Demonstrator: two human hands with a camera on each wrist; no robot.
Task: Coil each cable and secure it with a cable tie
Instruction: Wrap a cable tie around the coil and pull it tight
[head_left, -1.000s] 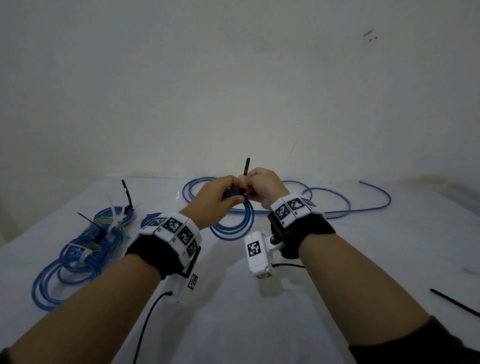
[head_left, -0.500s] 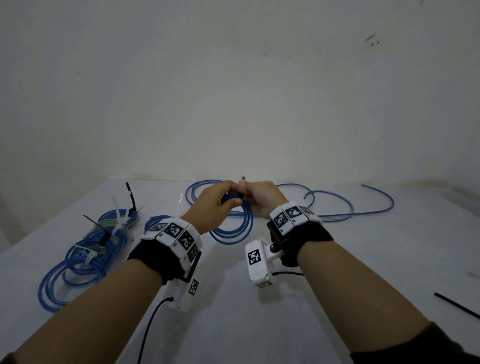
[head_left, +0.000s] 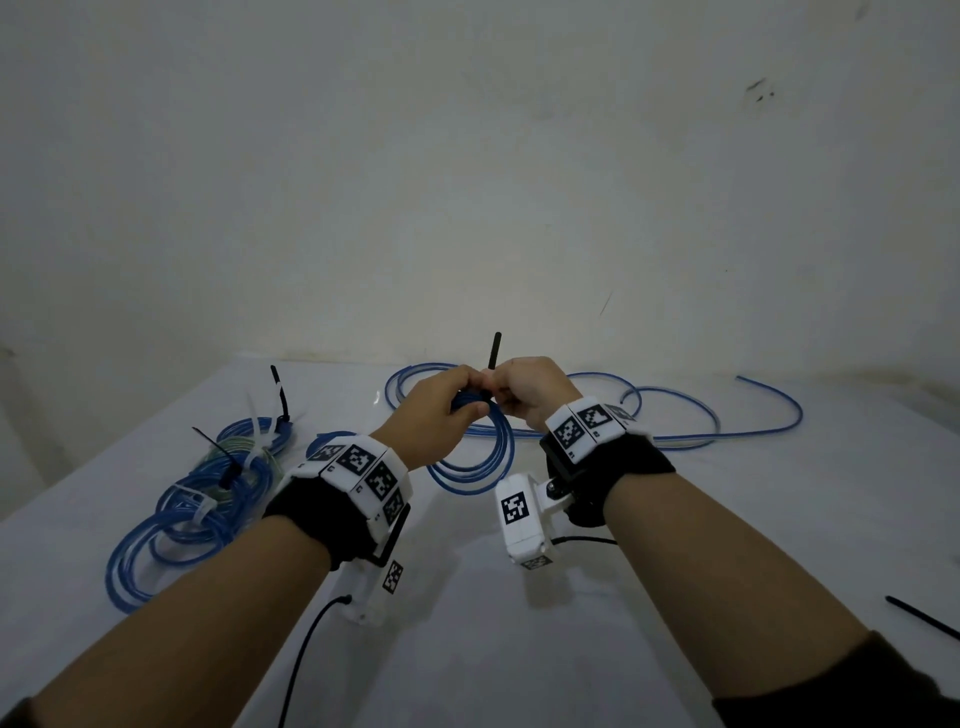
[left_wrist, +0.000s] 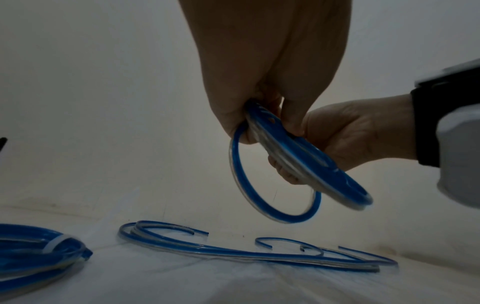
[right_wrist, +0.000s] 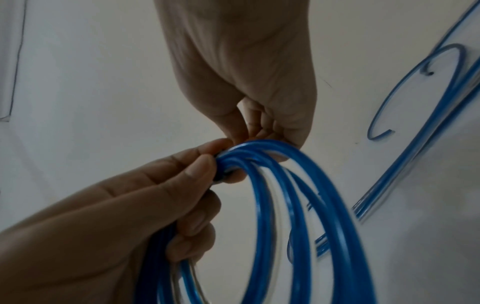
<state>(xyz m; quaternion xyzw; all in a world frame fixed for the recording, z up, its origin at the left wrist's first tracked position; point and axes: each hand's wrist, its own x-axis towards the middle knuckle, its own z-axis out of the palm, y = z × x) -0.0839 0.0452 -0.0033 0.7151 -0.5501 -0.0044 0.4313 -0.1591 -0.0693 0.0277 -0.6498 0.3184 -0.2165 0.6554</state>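
Observation:
A coil of blue cable (head_left: 475, 457) hangs above the white table (head_left: 519, 649), held up between both hands. My left hand (head_left: 465, 400) grips the top of the coil (left_wrist: 275, 185), with fingers and thumb curled round the bundled loops (right_wrist: 298, 205). My right hand (head_left: 501, 387) is right beside it and pinches a black cable tie (head_left: 493, 352) wrapped at the coil's top. The tie's tail sticks straight up above the knuckles. In the wrist views the tie's band is mostly hidden by the left hand's fingers (right_wrist: 200, 170) and the right hand's fingers (left_wrist: 293, 123).
Several tied blue coils (head_left: 208, 493) with white and black ties lie at the table's left. Loose blue cables (head_left: 675, 415) sprawl along the back right by the wall. A spare black tie (head_left: 924, 618) lies near the right edge.
Half a second ago the tie's tail showed only as a short stub; now it stands tall above the hands again. Both hands keep their hold on the coil.

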